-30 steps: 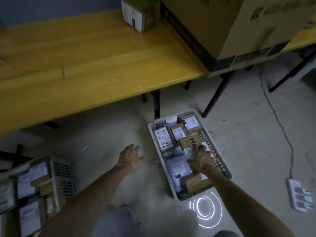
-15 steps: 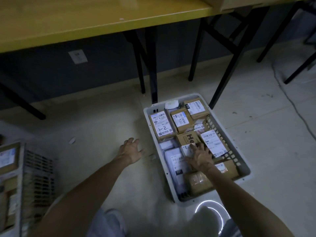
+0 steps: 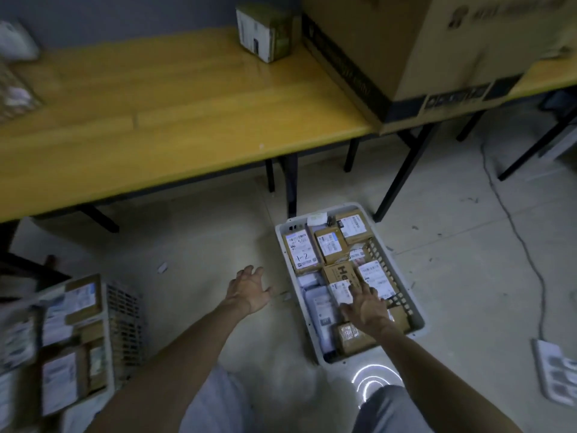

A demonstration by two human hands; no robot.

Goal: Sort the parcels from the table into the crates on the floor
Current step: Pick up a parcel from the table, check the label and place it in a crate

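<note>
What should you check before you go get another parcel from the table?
1. Right hand free of the parcel: ok, fingers spread flat on the parcels in the white crate.
2. Left hand empty: ok, open above the floor.
3. Room left in the white crate: not ok, looks packed.
4. Parcel left on the table: ok, small green box stands at the back.
5. Which crate it belongs in: cannot tell, label unreadable.

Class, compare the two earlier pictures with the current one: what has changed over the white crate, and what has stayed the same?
The view has tilted back up, so the table top shows again. The right hand still lies flat on the parcels in the white crate, gripping nothing; the left hand stays spread beside it. No parcel visibly moved.
</note>
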